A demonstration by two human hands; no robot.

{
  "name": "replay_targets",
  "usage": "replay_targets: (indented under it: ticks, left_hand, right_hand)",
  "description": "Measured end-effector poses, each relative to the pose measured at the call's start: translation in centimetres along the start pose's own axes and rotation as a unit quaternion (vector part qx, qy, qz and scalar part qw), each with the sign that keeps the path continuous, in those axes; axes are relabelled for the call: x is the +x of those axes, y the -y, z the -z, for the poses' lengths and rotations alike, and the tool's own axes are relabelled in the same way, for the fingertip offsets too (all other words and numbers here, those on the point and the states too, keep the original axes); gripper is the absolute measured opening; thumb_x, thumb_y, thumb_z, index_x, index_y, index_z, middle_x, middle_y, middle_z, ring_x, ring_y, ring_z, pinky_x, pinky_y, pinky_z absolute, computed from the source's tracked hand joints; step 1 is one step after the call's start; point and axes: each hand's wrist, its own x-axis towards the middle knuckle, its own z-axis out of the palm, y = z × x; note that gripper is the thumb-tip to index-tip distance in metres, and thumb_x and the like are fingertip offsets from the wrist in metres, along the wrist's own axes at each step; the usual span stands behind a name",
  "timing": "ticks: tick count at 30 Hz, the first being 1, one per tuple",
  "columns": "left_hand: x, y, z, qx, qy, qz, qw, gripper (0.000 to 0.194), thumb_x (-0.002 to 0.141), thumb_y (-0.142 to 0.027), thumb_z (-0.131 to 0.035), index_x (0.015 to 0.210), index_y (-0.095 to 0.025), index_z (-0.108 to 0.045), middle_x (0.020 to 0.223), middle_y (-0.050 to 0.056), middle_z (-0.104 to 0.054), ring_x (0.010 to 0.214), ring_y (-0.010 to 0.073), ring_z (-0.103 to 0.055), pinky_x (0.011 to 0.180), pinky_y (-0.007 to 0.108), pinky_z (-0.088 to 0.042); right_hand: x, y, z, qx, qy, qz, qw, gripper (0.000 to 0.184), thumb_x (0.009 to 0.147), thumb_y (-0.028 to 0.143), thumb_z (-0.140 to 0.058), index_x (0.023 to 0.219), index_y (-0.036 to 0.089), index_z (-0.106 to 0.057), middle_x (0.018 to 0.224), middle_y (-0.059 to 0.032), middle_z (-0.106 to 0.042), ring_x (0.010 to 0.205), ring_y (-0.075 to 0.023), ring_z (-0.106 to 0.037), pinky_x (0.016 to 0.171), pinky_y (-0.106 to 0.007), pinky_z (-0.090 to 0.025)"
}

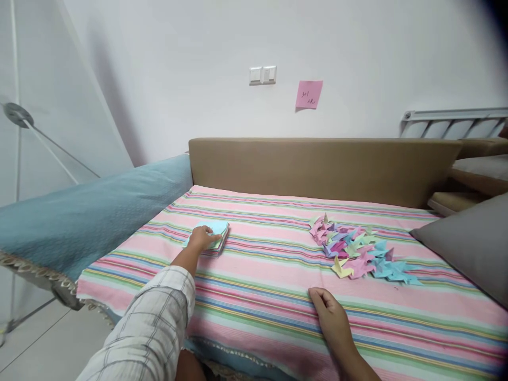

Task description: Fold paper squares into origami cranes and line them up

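A stack of square coloured papers [223, 241], light blue on top, lies on the left half of the striped cloth. My left hand [201, 238] rests over it, thumb and curled fingers closed on the top light-blue sheet [216, 226]. Low on the right, my right hand [329, 313] hovers at or just over the cloth, its fingers curled in and nothing visible in them. Beyond it lies a pile of folded paper cranes [359, 248] in pink, purple, green, yellow and blue.
The striped cloth [262, 275] covers a sofa seat with a brown backrest [317, 169]. A blue-covered armrest [99, 211] borders the left, a grey cushion [472, 243] the right. On the wall are switches [262, 75] and a pink note [309, 94].
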Motion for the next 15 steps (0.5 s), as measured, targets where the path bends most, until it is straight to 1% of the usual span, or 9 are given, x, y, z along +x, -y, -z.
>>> replay_targets:
  ticks: [3,6,9,15]
  left_hand:
    - [0.0,0.0,0.3,0.003,0.012,-0.002,1.0,0.041,0.06,-0.047,-0.071,0.088,-0.018,-0.063,0.09,0.005,-0.068,0.082,0.0194,-0.062,0.064,0.024,-0.043]
    - [-0.2,-0.2,0.6,0.015,0.019,0.001,1.0,0.03,0.065,-0.042,-0.066,0.083,-0.019,-0.064,0.084,0.004,-0.069,0.077,0.0186,-0.063,0.061,0.024,-0.043]
    - [-0.3,-0.6,0.8,0.045,0.024,0.011,0.999,0.018,0.064,-0.034,-0.063,0.074,-0.019,-0.064,0.083,0.006,-0.069,0.079,0.0223,-0.063,0.062,0.026,-0.042]
    - [0.2,-1.2,0.8,0.086,0.048,0.024,0.995,0.011,0.057,-0.029,-0.063,0.061,-0.02,-0.065,0.081,0.011,-0.069,0.088,0.0315,-0.062,0.071,0.033,-0.042]
  right_hand:
    - [0.1,-0.3,-0.1,-0.003,0.002,0.006,1.0,0.043,0.076,0.058,-0.05,0.084,0.017,-0.062,0.088,-0.0053,-0.065,0.081,-0.022,-0.056,0.068,-0.027,-0.042]
    - [0.1,-0.3,-0.1,-0.005,0.004,0.011,1.0,0.042,0.076,0.058,-0.05,0.082,0.017,-0.061,0.084,-0.0049,-0.064,0.079,-0.0215,-0.056,0.066,-0.027,-0.042]
    - [0.1,-0.3,-0.1,-0.005,0.003,0.018,1.0,0.042,0.077,0.057,-0.05,0.081,0.017,-0.061,0.082,-0.0047,-0.064,0.077,-0.021,-0.056,0.065,-0.027,-0.042]
    - [0.3,-0.5,-0.1,-0.009,0.004,0.025,1.0,0.044,0.074,0.059,-0.052,0.079,0.017,-0.064,0.079,-0.0048,-0.065,0.072,-0.0203,-0.056,0.063,-0.027,-0.042]
